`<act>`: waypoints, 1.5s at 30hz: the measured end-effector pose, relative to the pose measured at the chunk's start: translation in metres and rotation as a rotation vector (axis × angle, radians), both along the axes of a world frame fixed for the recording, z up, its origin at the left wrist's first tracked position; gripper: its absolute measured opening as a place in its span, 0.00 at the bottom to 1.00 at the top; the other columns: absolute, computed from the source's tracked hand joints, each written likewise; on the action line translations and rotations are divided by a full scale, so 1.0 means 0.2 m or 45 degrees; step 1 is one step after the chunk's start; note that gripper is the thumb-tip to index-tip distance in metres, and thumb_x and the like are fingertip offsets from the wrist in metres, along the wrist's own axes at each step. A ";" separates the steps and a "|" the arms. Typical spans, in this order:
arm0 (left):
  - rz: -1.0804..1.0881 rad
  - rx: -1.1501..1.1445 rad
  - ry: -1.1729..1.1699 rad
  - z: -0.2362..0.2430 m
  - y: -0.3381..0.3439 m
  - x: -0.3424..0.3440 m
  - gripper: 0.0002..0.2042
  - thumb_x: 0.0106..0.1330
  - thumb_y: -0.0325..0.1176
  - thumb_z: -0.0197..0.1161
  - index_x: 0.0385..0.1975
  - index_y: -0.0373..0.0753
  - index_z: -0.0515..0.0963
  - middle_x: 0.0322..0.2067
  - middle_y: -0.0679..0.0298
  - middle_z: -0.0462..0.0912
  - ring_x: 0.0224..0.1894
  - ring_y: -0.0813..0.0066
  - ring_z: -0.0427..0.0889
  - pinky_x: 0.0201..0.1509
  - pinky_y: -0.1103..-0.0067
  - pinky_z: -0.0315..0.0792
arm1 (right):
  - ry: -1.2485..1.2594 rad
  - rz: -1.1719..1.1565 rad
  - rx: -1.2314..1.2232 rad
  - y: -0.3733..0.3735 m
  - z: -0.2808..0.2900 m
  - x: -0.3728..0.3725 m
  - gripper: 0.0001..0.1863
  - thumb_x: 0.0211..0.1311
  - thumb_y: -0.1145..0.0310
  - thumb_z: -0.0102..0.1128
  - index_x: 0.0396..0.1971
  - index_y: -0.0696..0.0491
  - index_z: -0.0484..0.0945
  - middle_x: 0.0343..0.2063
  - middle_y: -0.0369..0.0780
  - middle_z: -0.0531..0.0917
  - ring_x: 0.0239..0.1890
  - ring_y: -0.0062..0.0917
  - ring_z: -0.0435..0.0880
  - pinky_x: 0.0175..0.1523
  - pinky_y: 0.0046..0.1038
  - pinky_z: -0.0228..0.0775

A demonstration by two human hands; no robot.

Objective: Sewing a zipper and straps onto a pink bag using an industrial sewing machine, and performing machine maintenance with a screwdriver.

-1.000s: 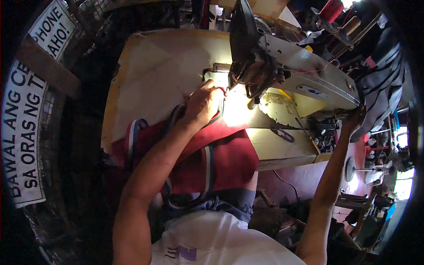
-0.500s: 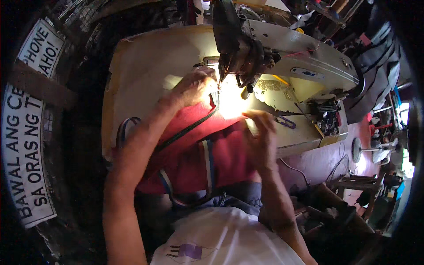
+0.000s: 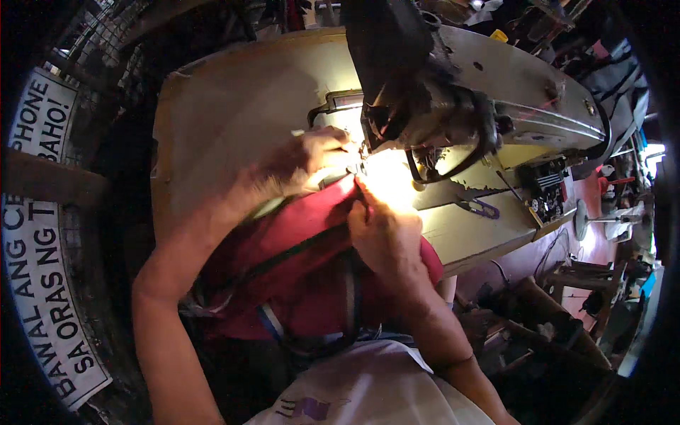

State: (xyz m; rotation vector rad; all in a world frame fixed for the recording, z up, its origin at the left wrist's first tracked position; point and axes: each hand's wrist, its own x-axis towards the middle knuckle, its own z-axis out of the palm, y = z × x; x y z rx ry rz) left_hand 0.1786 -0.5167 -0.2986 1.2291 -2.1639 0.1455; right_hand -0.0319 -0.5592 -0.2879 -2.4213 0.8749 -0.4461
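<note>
Red fabric with a dark strip across it and striped webbing straps lies over my lap and the table edge; it looks like a bag. Its top corner reaches the bright patch under the sewing machine head. My right hand pinches that corner just in front of the needle area. To the left of the needle is my left hand, fingers bent together at the presser foot, partly blurred. Whatever lies between those fingertips is too small to make out.
The pale sewing table spreads out to the left. Scissors with a purple handle lie right of the needle, near a small tray of dark parts. A fan stands farther right, and lettered signs hang at the left.
My right hand has moved left and inward onto the fabric's corner by the needle. My left hand has shifted slightly down, off the dark strip's end. The view has moved closer to the machine head.
</note>
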 end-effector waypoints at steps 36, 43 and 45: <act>0.794 0.192 0.246 0.07 0.11 -0.46 0.09 0.54 0.28 0.65 0.35 0.44 0.83 0.37 0.62 0.79 0.41 0.64 0.80 0.44 0.71 0.78 | -0.295 1.179 -0.602 -0.72 -0.04 -0.03 0.06 0.47 0.68 0.58 0.16 0.52 0.76 0.20 0.39 0.77 0.28 0.37 0.77 0.40 0.40 0.67; 0.647 0.387 0.250 0.13 0.17 -0.40 0.09 0.55 0.27 0.63 0.37 0.38 0.82 0.41 0.60 0.79 0.46 0.63 0.79 0.50 0.69 0.76 | -0.202 1.225 -0.567 -0.74 -0.05 -0.03 0.06 0.45 0.68 0.59 0.16 0.53 0.77 0.19 0.42 0.78 0.28 0.38 0.77 0.41 0.38 0.66; 0.649 0.495 0.363 0.13 0.18 -0.39 0.10 0.56 0.28 0.63 0.38 0.38 0.81 0.42 0.60 0.79 0.48 0.63 0.79 0.51 0.70 0.75 | -0.223 1.223 -0.573 -0.73 -0.03 -0.04 0.06 0.45 0.68 0.59 0.15 0.53 0.77 0.19 0.42 0.78 0.27 0.37 0.77 0.41 0.38 0.66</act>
